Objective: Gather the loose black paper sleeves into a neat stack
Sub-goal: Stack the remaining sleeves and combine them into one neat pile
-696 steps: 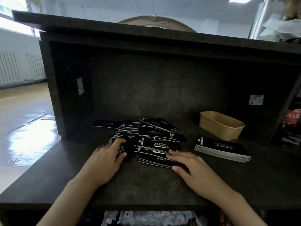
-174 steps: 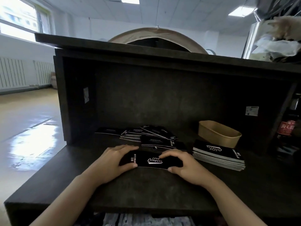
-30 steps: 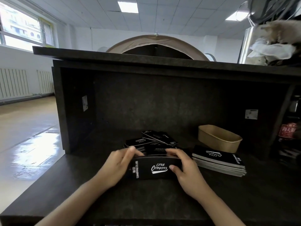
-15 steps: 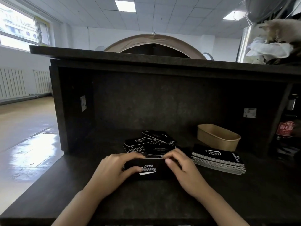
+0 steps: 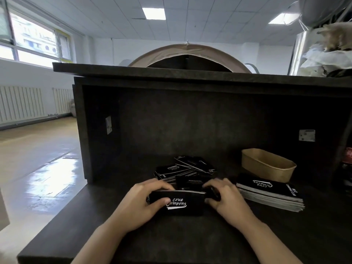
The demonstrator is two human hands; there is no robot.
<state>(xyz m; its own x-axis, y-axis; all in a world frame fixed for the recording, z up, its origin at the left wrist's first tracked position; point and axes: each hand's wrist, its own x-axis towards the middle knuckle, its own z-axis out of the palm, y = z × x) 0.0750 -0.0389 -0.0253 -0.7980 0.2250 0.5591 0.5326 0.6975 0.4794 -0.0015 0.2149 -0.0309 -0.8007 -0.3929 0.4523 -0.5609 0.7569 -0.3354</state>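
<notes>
A bundle of black paper sleeves (image 5: 182, 203) with white "Club Camping" lettering stands on its long edge on the dark counter (image 5: 95, 225). My left hand (image 5: 139, 204) grips its left end, thumb across the front. My right hand (image 5: 226, 201) clasps its right end. Behind the bundle lies a loose pile of black sleeves (image 5: 182, 171), fanned and overlapping. A neat stack of sleeves (image 5: 270, 194) lies flat to the right of my right hand.
A tan paper tray (image 5: 266, 166) sits at the back right, behind the neat stack. The counter's dark back wall and overhanging top shelf (image 5: 190, 72) close in the far side. The counter's left edge drops to a shiny floor. Bottles stand at the far right edge.
Over the last second both hands tilted the bundle down, then set it upright on its edge on the counter, squeezing its ends. Much earlier, the sleeves lay scattered and the loose pile was larger.
</notes>
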